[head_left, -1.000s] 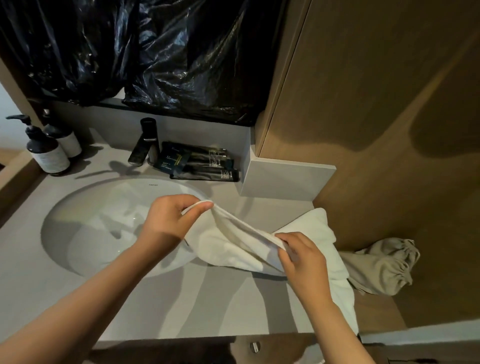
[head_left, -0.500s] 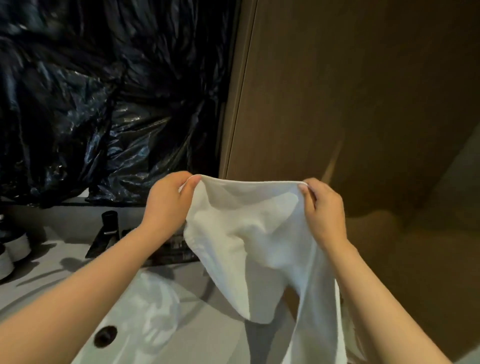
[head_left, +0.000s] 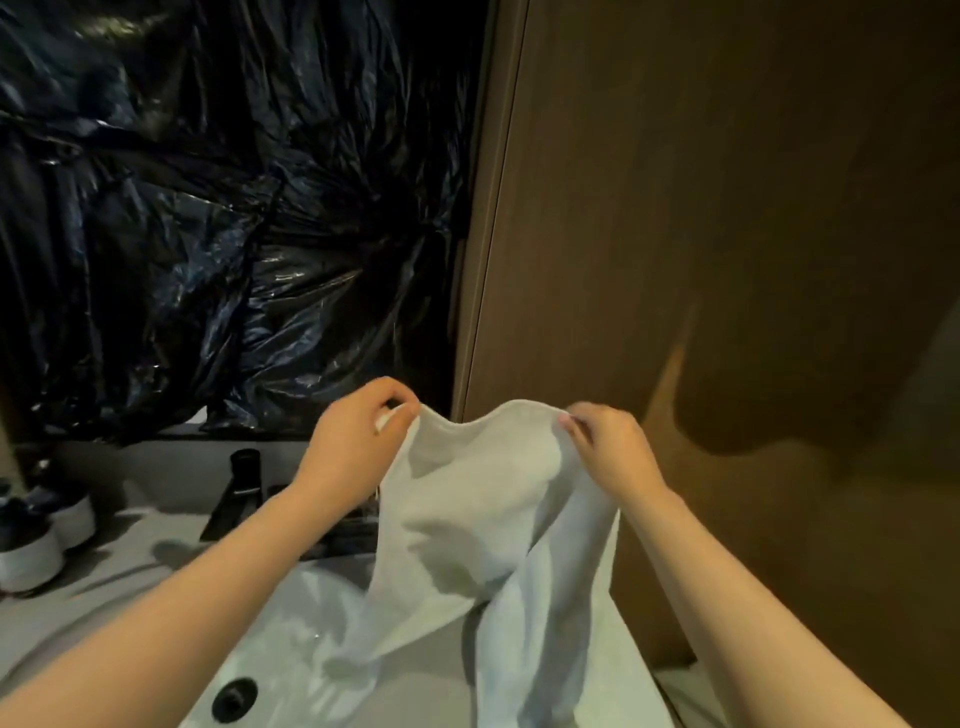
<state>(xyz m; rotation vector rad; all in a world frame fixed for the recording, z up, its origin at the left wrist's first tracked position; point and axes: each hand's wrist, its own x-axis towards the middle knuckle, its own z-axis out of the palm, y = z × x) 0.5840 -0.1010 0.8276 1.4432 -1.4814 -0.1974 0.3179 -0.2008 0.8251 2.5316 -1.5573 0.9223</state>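
A white towel (head_left: 478, 509) hangs in the air in front of me, above the grey counter and the sink. My left hand (head_left: 358, 447) pinches its upper left corner. My right hand (head_left: 608, 447) pinches the upper right corner. The top edge sags a little between the two hands. The towel's lower part drapes down over the sink's right rim and the counter.
A white sink (head_left: 291, 649) with a dark drain (head_left: 235, 699) lies below. A black tap (head_left: 236, 493) stands behind it, two pump bottles (head_left: 36, 530) at the left. Black plastic sheeting (head_left: 223, 218) covers the wall behind. A brown wooden panel (head_left: 727, 234) rises at the right.
Both hands lifted the towel off the counter and spread it by its top edge. Since half a second ago the top edge has slackened. The view has tilted upward.
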